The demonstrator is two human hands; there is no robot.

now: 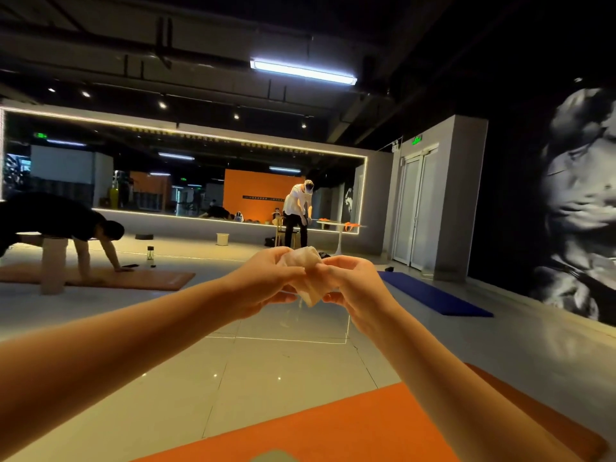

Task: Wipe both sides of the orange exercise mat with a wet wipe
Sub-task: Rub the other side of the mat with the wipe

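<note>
The orange exercise mat lies on the floor at the bottom of the view, its far corner under my right forearm. Both my arms are stretched forward and raised above the floor. My left hand and my right hand meet in the middle and pinch a crumpled white wet wipe between them. The wipe bunches above the fingers and a fold hangs down below them. A pale grey object peeks in at the bottom edge on the mat; what it is I cannot tell.
A person does push-ups on another orange mat at the left, with a bottle beside it. A blue mat lies at the right near grey doors. A wall mirror reflects a standing person, a chair and a table.
</note>
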